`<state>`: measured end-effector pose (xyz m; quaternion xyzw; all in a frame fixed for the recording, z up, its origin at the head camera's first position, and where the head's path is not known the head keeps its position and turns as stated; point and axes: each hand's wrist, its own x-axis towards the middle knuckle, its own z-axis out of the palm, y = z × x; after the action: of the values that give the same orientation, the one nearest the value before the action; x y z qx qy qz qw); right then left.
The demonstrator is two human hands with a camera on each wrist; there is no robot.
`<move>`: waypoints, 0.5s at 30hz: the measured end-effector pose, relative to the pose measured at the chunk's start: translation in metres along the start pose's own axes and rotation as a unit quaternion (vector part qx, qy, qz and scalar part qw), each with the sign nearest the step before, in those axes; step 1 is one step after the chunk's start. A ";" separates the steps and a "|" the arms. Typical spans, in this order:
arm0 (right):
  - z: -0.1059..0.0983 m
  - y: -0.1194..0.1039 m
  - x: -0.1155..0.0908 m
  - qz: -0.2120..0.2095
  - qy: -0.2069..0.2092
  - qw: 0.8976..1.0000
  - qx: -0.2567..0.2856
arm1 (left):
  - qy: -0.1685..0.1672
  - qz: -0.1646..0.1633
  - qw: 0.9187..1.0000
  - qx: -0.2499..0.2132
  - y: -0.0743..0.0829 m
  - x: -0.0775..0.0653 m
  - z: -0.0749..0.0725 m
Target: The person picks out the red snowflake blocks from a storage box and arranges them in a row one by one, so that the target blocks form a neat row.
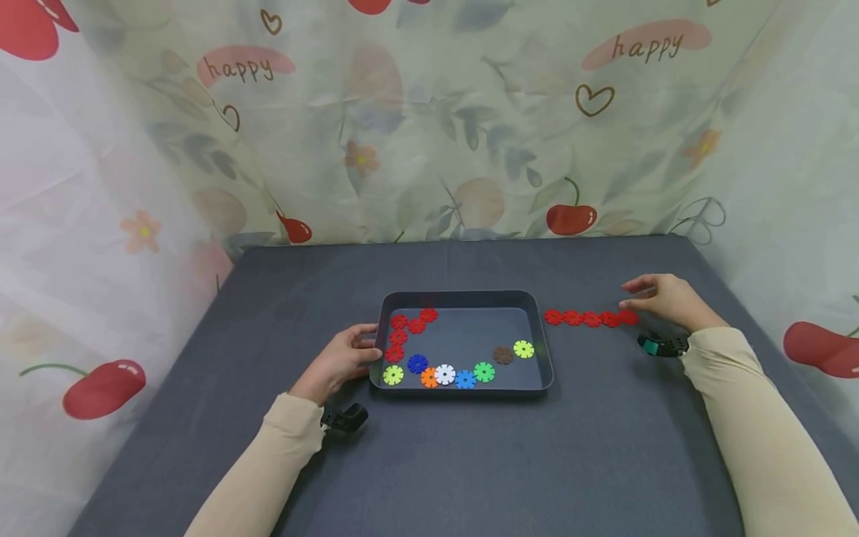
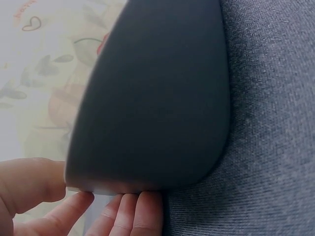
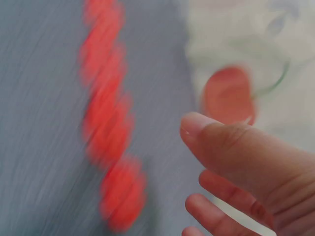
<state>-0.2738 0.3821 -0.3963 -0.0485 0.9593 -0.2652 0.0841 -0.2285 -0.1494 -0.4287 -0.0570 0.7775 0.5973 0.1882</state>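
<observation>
My left hand (image 1: 340,363) rests against the left end of a dark shallow tray (image 1: 463,392). In the left wrist view its fingertips (image 2: 146,211) touch the tray's end wall, and the thumb lies at the rim. Right of the tray, several red notched discs (image 1: 590,319) form a linked row on the table. Over the right end of that row is my right hand (image 1: 664,300), holding nothing, thumb and fingers apart. The right wrist view shows the red row (image 3: 108,123) blurred, to the left of the thumb.
Inside the tray, red discs (image 1: 399,337) run along the left side. A yellow-green disc (image 1: 393,375), a blue one (image 1: 417,364), a white one (image 1: 445,374), a brown one (image 1: 502,355) and several others lie toward the front and right. A printed curtain (image 1: 429,112) hangs behind the dark table.
</observation>
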 end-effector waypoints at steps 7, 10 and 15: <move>0.002 -0.079 0.004 -0.040 0.052 0.994 0.091 | 0.001 -0.002 1.000 -0.003 -0.001 0.002 0.000; 0.011 -0.114 0.008 -0.068 0.059 0.984 0.155 | 0.001 -0.002 1.000 -0.003 -0.002 0.002 0.000; 0.038 -0.162 0.017 -0.111 0.030 0.960 0.256 | -0.002 0.002 1.000 -0.003 -0.004 0.002 0.000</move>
<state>-0.2756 0.2221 -0.3469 -0.1235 0.8499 -0.5111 0.0350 -0.2294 -0.1505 -0.4326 -0.0546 0.7753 0.6004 0.1883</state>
